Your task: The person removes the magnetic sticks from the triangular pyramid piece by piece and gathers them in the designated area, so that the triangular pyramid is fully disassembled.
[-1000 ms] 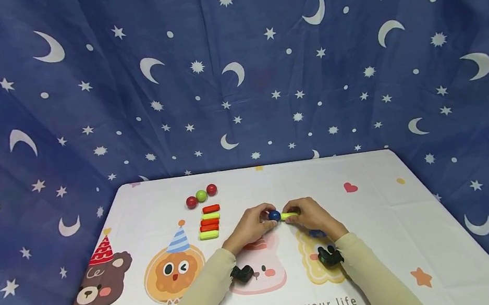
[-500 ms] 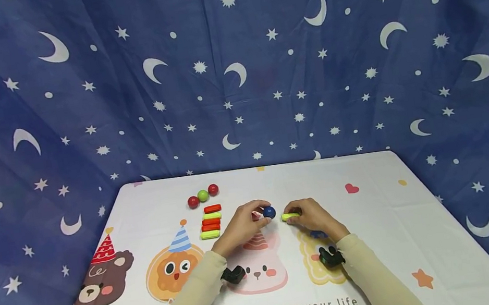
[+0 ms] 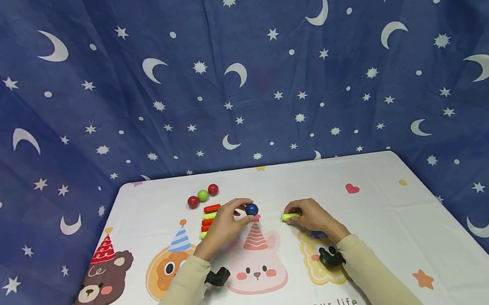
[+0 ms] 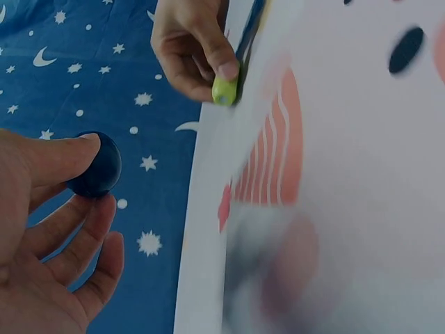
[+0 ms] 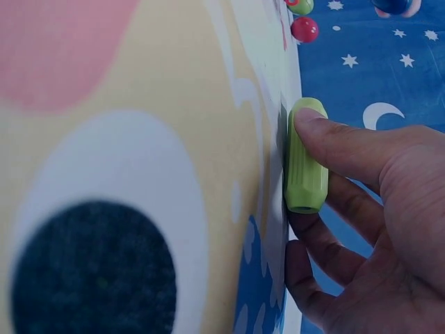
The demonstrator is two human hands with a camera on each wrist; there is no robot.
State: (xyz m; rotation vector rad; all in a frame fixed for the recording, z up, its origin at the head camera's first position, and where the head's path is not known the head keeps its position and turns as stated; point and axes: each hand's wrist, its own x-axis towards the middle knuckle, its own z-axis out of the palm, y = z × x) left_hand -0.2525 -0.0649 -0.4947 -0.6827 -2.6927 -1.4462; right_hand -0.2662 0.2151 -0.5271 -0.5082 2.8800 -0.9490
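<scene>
My left hand pinches a dark blue ball between thumb and fingertips, over the middle of the table. In the left wrist view the thumb lies on top of the blue ball and the other fingers spread below it. To the right, my right hand holds a short yellow-green ribbed stick between thumb and fingers, low at the tabletop. A gap separates the ball from the stick's left end.
Two red balls with a green ball between them form a slanted line at the back left. Below them lies a column of short sticks, an orange-red stick at its top, partly hidden by my left hand. A starry blue curtain stands behind the printed tablecloth.
The blue ball, at first right at the end of the yellow-green stick, has moved left and slightly back in my left hand. My right hand and the stick have stayed in place.
</scene>
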